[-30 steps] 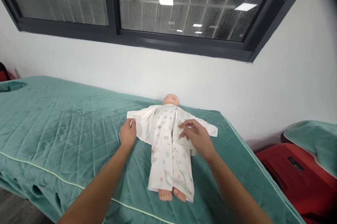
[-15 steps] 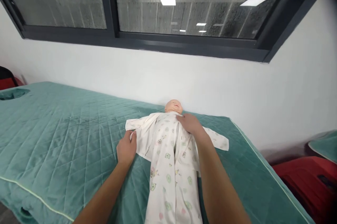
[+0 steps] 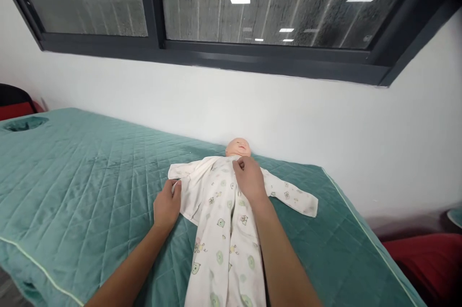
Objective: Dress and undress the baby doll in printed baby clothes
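A baby doll [image 3: 238, 147] lies on its back on the green quilted cover, its bare head toward the wall. White printed baby clothes [image 3: 220, 223] lie over its body, with the legs stretching toward me and a sleeve spread to each side. My left hand [image 3: 168, 203] pinches the edge of the white cloth below the left sleeve. At the chest, just under the doll's head, my right hand [image 3: 249, 176] has its fingers closed on the front of the clothes. The doll's arms and body are hidden under the cloth.
The green quilted bed [image 3: 90, 177] has a hole [image 3: 25, 123] at its far left. Behind it stand a white wall and a dark-framed window [image 3: 267, 59]. Red objects show at the left edge and at the lower right [image 3: 426, 259].
My right hand has moved slightly left across the chest, and the clothes have shifted left with it. The right sleeve now lies more exposed. The camera view has shifted a little.
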{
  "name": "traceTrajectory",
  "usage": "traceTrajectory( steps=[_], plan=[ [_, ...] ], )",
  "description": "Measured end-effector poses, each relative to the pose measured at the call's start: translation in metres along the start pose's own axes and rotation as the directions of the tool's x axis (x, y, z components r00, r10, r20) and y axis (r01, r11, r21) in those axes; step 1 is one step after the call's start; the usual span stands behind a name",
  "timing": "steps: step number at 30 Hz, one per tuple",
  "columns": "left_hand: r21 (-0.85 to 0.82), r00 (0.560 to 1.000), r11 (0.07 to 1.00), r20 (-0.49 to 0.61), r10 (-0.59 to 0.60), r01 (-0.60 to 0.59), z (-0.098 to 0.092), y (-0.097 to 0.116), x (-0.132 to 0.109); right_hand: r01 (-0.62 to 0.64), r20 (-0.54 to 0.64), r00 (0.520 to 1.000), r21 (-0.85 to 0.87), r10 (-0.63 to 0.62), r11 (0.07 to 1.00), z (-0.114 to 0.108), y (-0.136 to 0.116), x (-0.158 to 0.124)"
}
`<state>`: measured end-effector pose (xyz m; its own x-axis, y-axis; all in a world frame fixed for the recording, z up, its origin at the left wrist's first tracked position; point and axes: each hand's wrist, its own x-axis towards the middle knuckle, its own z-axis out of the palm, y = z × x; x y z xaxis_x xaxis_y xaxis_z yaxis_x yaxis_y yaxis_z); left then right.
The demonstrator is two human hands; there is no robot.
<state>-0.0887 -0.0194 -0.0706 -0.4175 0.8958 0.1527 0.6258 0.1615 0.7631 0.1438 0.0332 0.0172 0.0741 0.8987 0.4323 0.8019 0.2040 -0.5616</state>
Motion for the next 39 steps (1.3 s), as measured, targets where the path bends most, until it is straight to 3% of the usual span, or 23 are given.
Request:
traceTrajectory(
  steps=[4,7,9,11,12,15,16,17,18,21,23,25,32,35,39],
  plan=[
    [-0.276,0.998,0.960,-0.033,-0.048,0.037,-0.005,0.008,-0.001,0.060,-0.037,0.998,0.102,-0.057,0.993,-0.002,0.011,-0.011],
    [-0.485,0.998,0.872,0.020,-0.054,0.057,-0.013,0.037,-0.014,0.032,-0.008,0.999,0.166,-0.032,0.986,-0.005,0.012,-0.013],
    [-0.561,0.997,0.828,0.063,0.051,-0.007,-0.019,0.067,-0.031,0.031,0.016,0.999,0.216,-0.035,0.976,-0.008,0.013,-0.012],
    [-0.518,0.969,0.849,0.140,0.202,-0.102,-0.025,0.095,-0.050,0.022,0.046,0.998,0.274,-0.036,0.962,-0.011,0.015,-0.011],
    [-0.470,0.925,0.865,0.223,0.306,-0.173,-0.027,0.106,-0.059,0.017,0.058,0.998,0.307,-0.036,0.952,-0.012,0.017,-0.010],
    [-0.355,0.669,0.794,0.430,0.607,-0.493,-0.028,0.125,-0.074,0.005,0.061,0.998,0.414,-0.033,0.910,-0.015,0.022,-0.007],
    [-0.337,0.613,0.763,0.457,0.645,-0.552,-0.027,0.126,-0.074,-0.005,0.056,0.998,0.442,-0.022,0.897,-0.015,0.024,-0.006],
    [-0.327,0.602,0.755,0.461,0.652,-0.568,-0.026,0.126,-0.071,-0.021,0.054,0.999,0.460,-0.005,0.888,-0.015,0.024,-0.005],
    [-0.327,0.630,0.772,0.448,0.634,-0.544,-0.025,0.124,-0.065,-0.040,0.055,0.998,0.469,0.016,0.882,-0.015,0.024,-0.005],
    [-0.345,0.795,0.860,0.357,0.491,-0.376,-0.016,0.120,-0.038,-0.096,0.054,0.995,0.460,0.080,0.883,-0.015,0.024,-0.003],
    [-0.330,0.849,0.889,0.319,0.421,-0.317,-0.005,0.121,-0.016,-0.124,0.047,0.992,0.438,0.115,0.890,-0.014,0.024,-0.002],
    [-0.313,0.846,0.893,0.328,0.420,-0.322,0.007,0.124,0.003,-0.151,0.053,0.988,0.414,0.142,0.898,-0.014,0.025,-0.001],
    [-0.436,0.741,0.820,0.393,0.545,-0.372,0.036,0.161,0.045,-0.201,0.122,0.979,0.419,0.164,0.885,-0.018,0.027,0.001],
    [-0.408,0.757,0.843,0.407,0.511,-0.350,0.042,0.171,0.055,-0.198,0.127,0.980,0.458,0.156,0.867,-0.018,0.030,0.002],
    [-0.349,0.806,0.874,0.373,0.460,-0.337,0.055,0.168,0.057,-0.178,0.126,0.983,0.494,0.132,0.851,-0.016,0.036,0.002]
  ],
)
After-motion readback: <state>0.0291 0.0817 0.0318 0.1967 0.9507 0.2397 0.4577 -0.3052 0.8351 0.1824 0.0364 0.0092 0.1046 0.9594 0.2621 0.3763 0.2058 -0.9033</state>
